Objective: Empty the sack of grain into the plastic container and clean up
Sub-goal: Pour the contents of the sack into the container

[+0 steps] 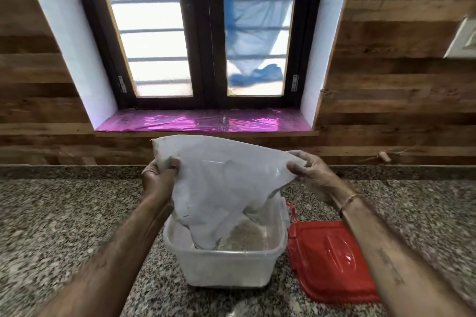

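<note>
Both hands are gripping the white sack [226, 177] and are holding it upended above the plastic container [226, 271]; the left hand [158, 177] is clutching one upper corner, its fingers curled round a bunched fold; the right hand [310, 172] is pinching the opposite corner between thumb and fingers. The sack is hanging slack between them, and its open mouth is dipping inside the container, toward the left wall. Pale grain [247, 235] is lying across the container's floor, showing to the right of the mouth. The container is standing on the speckled granite worktop [64, 213], about midway along its width and well apart from the back edge, where the stone is meeting a wood-panelled wall. A red lid [327, 260] is lying flat on the worktop just beside the container's right wall; whether the two are touching cannot be told. A thin bangle [347, 201] is sitting on the right wrist. Beyond the back edge, a window sill [203, 121] covered in glossy pink film is running under a dark-framed window [206, 33].
</note>
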